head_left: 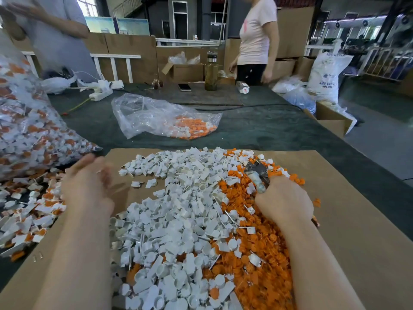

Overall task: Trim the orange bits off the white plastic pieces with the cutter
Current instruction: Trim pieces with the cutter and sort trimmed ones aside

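Item: my right hand [283, 201], fingers curled round the handles of the cutter [257, 173], whose metal head points far over the heap. Item: my left hand [88, 184], blurred, fingers loosely extended, holding nothing I can make out, above the left edge of the cardboard sheet [348, 198]. Item: white plastic pieces [178, 209], heaped mid-sheet between my forearms. Item: orange bits [257, 253], piled along the heap's right side, under my right arm. Item: untrimmed white-and-orange pieces [24, 218], spilled at near left from a full clear bag [29, 126]. Item: second clear bag [161, 117], farther on the dark table [268, 126].
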The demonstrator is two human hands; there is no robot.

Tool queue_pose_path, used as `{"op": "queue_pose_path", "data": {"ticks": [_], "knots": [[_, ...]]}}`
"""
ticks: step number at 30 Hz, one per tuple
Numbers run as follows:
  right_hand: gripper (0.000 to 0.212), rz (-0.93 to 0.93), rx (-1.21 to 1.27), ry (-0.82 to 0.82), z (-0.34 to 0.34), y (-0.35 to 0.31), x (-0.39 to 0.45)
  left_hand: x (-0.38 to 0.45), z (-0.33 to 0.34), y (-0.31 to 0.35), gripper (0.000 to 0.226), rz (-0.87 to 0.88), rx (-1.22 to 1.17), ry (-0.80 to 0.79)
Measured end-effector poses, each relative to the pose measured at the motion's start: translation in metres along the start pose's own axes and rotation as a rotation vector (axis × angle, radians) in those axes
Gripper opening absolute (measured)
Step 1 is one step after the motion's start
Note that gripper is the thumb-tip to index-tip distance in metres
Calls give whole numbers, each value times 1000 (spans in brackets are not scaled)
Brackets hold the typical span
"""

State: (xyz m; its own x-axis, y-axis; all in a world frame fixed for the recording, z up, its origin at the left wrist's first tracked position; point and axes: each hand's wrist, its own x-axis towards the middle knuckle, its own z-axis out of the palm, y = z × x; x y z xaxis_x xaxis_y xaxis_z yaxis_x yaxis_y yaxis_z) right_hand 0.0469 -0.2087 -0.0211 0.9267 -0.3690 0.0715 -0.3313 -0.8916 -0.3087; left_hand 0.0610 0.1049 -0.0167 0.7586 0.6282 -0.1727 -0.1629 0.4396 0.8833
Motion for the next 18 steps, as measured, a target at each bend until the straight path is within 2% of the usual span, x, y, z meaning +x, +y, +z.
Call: {"op": "queue_pose_path", "data": {"ticks": [1,3,6,10,14,18], "knots": [[24,-1,-7,-5,1,-1,-1,0,5,-6,19,-1,110,-6],[20,-4,-22,-20,2,-2,-1,-8,17,-13,15,2,455,-143],[19,-11,-42,-33,4,-3,-1,-20,28,-27,16,148,934,-306],[25,-26,-54,-30,6,-4,0,-16,27,-41,30,391,1496,-308],[29,-25,-46,-43,6,-4,0,-12,22,-46,40,465,1690,-360],[34,-35,-35,8,5,-6,0,-14,25,-44,28,471,1644,-332]]}}
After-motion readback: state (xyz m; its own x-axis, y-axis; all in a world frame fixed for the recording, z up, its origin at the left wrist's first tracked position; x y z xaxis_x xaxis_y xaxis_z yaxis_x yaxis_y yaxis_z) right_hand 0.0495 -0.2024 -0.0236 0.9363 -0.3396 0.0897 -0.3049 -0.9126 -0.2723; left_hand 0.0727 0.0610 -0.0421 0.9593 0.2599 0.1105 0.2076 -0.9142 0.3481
